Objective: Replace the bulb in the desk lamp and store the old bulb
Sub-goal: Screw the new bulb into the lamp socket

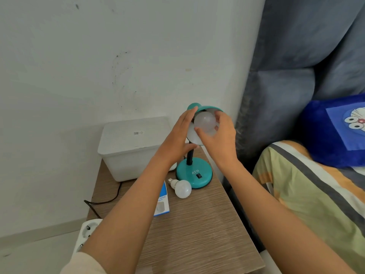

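Note:
A teal desk lamp (pixel 194 176) stands on a wooden bedside table (pixel 197 230), its shade tilted toward me. A frosted white bulb (pixel 204 121) sits inside the shade. My right hand (pixel 219 135) has its fingers curled around that bulb from the right and below. My left hand (pixel 177 139) holds the left rim of the shade, fingers stretched along it. A second white bulb (pixel 180 187) lies on its side on the table in front of the lamp's base, beside a blue and white bulb box (pixel 163 200) partly hidden by my left forearm.
A white lidded plastic box (pixel 130 147) stands at the back left of the table against the wall. A black cable (pixel 106 200) and a white power strip (pixel 87 232) hang off the left edge. A bed with pillows (pixel 316 194) borders the right.

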Tool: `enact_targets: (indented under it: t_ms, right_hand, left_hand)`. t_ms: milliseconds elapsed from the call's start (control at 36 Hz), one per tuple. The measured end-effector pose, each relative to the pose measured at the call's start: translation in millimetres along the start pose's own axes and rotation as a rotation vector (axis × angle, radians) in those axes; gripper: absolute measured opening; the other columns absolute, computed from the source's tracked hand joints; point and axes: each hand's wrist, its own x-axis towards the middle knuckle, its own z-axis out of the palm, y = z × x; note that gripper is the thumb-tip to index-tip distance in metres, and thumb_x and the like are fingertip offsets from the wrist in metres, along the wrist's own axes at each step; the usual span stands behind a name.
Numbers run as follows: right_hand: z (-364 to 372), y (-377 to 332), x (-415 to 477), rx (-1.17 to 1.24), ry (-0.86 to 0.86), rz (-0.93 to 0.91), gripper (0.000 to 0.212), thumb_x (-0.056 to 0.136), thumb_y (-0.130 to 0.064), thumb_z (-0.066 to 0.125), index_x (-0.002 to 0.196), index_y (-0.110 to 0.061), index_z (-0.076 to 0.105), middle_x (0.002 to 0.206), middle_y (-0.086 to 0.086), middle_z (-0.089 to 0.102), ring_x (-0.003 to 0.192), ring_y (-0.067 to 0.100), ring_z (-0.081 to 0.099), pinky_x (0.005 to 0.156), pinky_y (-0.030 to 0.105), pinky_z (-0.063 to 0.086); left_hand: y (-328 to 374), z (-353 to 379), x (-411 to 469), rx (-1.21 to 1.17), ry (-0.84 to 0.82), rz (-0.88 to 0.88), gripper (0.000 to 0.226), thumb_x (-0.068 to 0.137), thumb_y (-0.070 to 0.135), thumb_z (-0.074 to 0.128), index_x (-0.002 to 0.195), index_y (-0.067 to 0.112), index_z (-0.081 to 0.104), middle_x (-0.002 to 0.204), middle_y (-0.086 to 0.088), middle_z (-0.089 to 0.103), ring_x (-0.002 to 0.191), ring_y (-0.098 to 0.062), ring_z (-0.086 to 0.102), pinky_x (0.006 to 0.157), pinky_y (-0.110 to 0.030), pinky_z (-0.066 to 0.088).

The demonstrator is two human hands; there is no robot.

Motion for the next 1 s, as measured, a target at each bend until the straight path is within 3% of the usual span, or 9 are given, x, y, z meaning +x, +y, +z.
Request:
enact_targets:
  t_ms: [83, 222, 333, 556, 694, 833, 1000]
  right_hand:
    - [-0.5, 0.4, 0.2, -0.040, -0.029, -0.047, 0.060, 0.077, -0.030, 0.071, 0.129, -0.013, 0.047, 0.128, 0.005, 0.055, 0.116, 0.016, 0.052, 0.099, 0.030, 0.045]
    - [-3.2, -7.6, 2.1, 0.228, 0.049, 0.208, 0.053, 0.069, -0.027, 0.080, 0.115, -0.010, 0.059, 0.109, 0.004, 0.066, 0.095, 0.010, 0.061, 0.084, 0.020, 0.049]
    - [-0.4, -10.0, -1.4, 0.257, 0.094, 0.260, 0.050, 0.069, -0.026, 0.080, 0.112, -0.011, 0.062, 0.107, 0.003, 0.068, 0.095, 0.011, 0.063, 0.086, 0.023, 0.052]
    - [-2.6, -9.4, -3.0, 0.124, 0.019, 0.135, 0.047, 0.074, -0.031, 0.075, 0.113, -0.009, 0.060, 0.103, 0.003, 0.064, 0.094, 0.012, 0.059, 0.082, 0.021, 0.048]
    - [-13.3, -12.0, 0.9, 0.000, -0.068, 0.092, 0.042, 0.078, -0.029, 0.071, 0.111, -0.006, 0.058, 0.109, 0.011, 0.064, 0.101, 0.020, 0.059, 0.081, 0.024, 0.045]
    - [-23.9, -18.6, -3.0, -0.114, -0.182, 0.067, 0.038, 0.086, -0.019, 0.061, 0.118, -0.001, 0.052, 0.116, 0.017, 0.059, 0.107, 0.028, 0.056, 0.082, 0.028, 0.043]
    - [-37.4, -29.5, -23.7, -0.211, -0.293, 0.057, 0.047, 0.091, -0.021, 0.053, 0.132, -0.001, 0.042, 0.130, 0.017, 0.051, 0.118, 0.026, 0.050, 0.086, 0.022, 0.036]
  left_hand:
    - [-0.7, -3.2, -0.7, 0.003, 0.002, -0.001, 0.099, 0.074, 0.007, 0.077, 0.148, 0.021, 0.013, 0.153, -0.003, 0.022, 0.132, 0.002, 0.020, 0.102, 0.002, 0.015]
    - [1.2, -3.9, 0.4, 0.015, -0.003, 0.000, 0.098, 0.074, 0.007, 0.076, 0.149, 0.020, 0.014, 0.153, -0.003, 0.022, 0.131, 0.002, 0.020, 0.102, 0.002, 0.014]
    - [3.6, -3.5, 1.3, 0.033, -0.006, 0.010, 0.097, 0.075, 0.007, 0.076, 0.148, 0.019, 0.014, 0.153, -0.004, 0.023, 0.132, 0.002, 0.019, 0.103, 0.002, 0.013]
    - [11.7, -11.5, -3.8, 0.113, -0.045, 0.010, 0.097, 0.077, 0.009, 0.074, 0.149, 0.015, 0.009, 0.154, -0.006, 0.019, 0.134, -0.002, 0.019, 0.104, 0.001, 0.012]
    - [25.1, -14.4, -5.3, 0.226, -0.086, -0.021, 0.099, 0.080, 0.007, 0.072, 0.150, 0.012, 0.002, 0.156, -0.008, 0.016, 0.142, -0.020, 0.020, 0.114, -0.029, 0.025]
    - [43.3, -21.2, -8.3, 0.319, -0.102, -0.087, 0.091, 0.086, 0.003, 0.063, 0.150, 0.011, 0.000, 0.157, -0.008, 0.014, 0.142, -0.020, 0.019, 0.106, -0.020, 0.021]
    - [55.9, -38.7, -24.3, 0.455, -0.222, -0.226, 0.089, 0.089, 0.015, 0.063, 0.151, 0.016, -0.001, 0.159, -0.011, 0.006, 0.146, -0.020, 0.005, 0.114, -0.032, 0.018]
